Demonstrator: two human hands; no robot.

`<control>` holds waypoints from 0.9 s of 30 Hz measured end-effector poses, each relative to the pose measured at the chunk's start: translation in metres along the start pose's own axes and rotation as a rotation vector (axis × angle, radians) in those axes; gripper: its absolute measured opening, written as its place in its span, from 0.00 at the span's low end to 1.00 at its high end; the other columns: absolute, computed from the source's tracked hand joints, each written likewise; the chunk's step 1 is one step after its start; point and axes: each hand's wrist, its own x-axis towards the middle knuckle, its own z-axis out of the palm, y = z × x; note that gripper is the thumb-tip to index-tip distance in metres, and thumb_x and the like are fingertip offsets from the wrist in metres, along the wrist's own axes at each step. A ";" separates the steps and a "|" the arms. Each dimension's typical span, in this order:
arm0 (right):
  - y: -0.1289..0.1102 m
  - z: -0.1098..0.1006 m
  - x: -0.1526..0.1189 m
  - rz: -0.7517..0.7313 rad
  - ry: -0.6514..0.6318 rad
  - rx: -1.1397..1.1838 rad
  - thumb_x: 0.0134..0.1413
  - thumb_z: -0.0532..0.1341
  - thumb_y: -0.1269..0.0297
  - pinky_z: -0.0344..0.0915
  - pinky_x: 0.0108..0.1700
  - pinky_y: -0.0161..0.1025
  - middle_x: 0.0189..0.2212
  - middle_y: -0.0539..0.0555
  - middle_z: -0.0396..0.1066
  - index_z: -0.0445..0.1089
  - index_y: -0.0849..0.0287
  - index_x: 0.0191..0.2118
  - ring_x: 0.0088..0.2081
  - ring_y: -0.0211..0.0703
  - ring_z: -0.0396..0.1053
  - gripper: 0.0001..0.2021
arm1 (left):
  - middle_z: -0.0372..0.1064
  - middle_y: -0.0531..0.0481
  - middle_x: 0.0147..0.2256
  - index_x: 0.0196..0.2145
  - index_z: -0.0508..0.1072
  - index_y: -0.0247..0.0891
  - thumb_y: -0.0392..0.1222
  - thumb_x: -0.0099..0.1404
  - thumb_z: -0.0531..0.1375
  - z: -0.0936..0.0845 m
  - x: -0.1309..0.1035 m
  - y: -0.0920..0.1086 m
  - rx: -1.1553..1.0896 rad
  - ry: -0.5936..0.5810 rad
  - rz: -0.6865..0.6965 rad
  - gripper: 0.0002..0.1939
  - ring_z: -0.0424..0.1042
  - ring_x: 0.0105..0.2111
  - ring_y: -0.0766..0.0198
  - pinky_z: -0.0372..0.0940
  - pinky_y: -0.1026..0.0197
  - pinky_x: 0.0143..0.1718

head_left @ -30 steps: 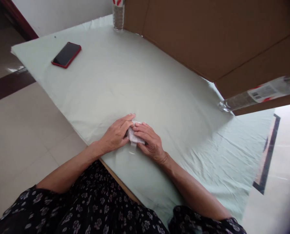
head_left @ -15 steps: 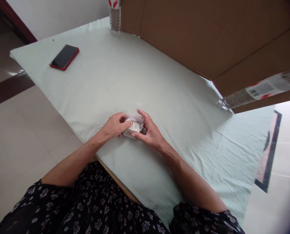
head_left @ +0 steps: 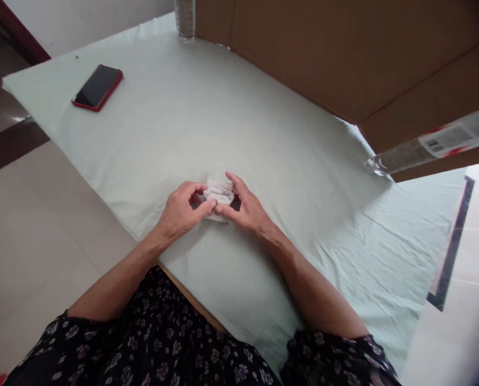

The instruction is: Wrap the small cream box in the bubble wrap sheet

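A small whitish box-like packet (head_left: 219,196) rests near the front edge of the cloth-covered table, with a thin, pale, translucent sheet (head_left: 220,181) rising from its far side. My left hand (head_left: 185,206) grips it from the left, thumb on the near top edge and fingers bent round the side. From the right, my right hand (head_left: 245,206) holds the same packet, its thumb meeting the left thumb and its index finger at the far corner. The fingers cover part of the packet, and I cannot make out its contents.
A phone in a red case (head_left: 97,87) lies at the far left of the pale green tablecloth (head_left: 159,128). Brown cardboard (head_left: 295,48) stands along the back right, with a clear plastic bottle (head_left: 185,21) at its left and another bottle (head_left: 408,155) at its right.
Both thumbs have come together on the packet's near edge, and its printed face is now mostly covered. The view has shifted slightly.
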 end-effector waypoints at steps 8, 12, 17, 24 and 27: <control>0.004 -0.002 -0.003 -0.064 0.200 -0.302 0.58 0.58 0.32 0.60 0.61 0.64 0.63 0.67 0.65 0.56 0.56 0.69 0.58 0.62 0.67 0.43 | 0.74 0.49 0.37 0.38 0.74 0.39 0.46 0.61 0.62 0.008 0.007 0.004 -0.003 0.032 -0.050 0.10 0.68 0.29 0.65 0.65 0.60 0.34; -0.004 -0.003 -0.011 -0.029 0.238 -0.372 0.57 0.59 0.33 0.67 0.53 0.58 0.54 0.64 0.73 0.60 0.56 0.66 0.44 0.55 0.73 0.40 | 0.73 0.53 0.31 0.37 0.73 0.39 0.46 0.60 0.63 0.007 0.006 0.004 -0.048 0.000 -0.103 0.10 0.67 0.26 0.66 0.63 0.61 0.31; -0.006 -0.005 -0.010 0.001 0.128 -0.201 0.56 0.63 0.39 0.70 0.50 0.52 0.51 0.61 0.76 0.64 0.55 0.64 0.45 0.53 0.74 0.36 | 0.71 0.56 0.23 0.38 0.72 0.39 0.46 0.60 0.64 0.007 0.003 0.003 -0.146 -0.041 -0.134 0.11 0.64 0.22 0.67 0.61 0.63 0.27; -0.005 -0.015 0.003 0.006 -0.071 -0.053 0.53 0.68 0.44 0.70 0.52 0.52 0.53 0.59 0.76 0.65 0.53 0.64 0.51 0.56 0.73 0.36 | 0.77 0.49 0.34 0.39 0.72 0.38 0.48 0.57 0.66 0.010 0.001 -0.004 -0.303 -0.090 -0.156 0.15 0.71 0.26 0.67 0.65 0.63 0.29; -0.004 -0.022 0.009 -0.023 -0.165 -0.055 0.53 0.68 0.45 0.70 0.51 0.51 0.54 0.60 0.76 0.64 0.54 0.66 0.50 0.55 0.74 0.37 | 0.78 0.44 0.44 0.38 0.72 0.38 0.47 0.57 0.66 0.011 0.000 -0.006 -0.336 -0.097 -0.150 0.14 0.71 0.27 0.68 0.67 0.63 0.30</control>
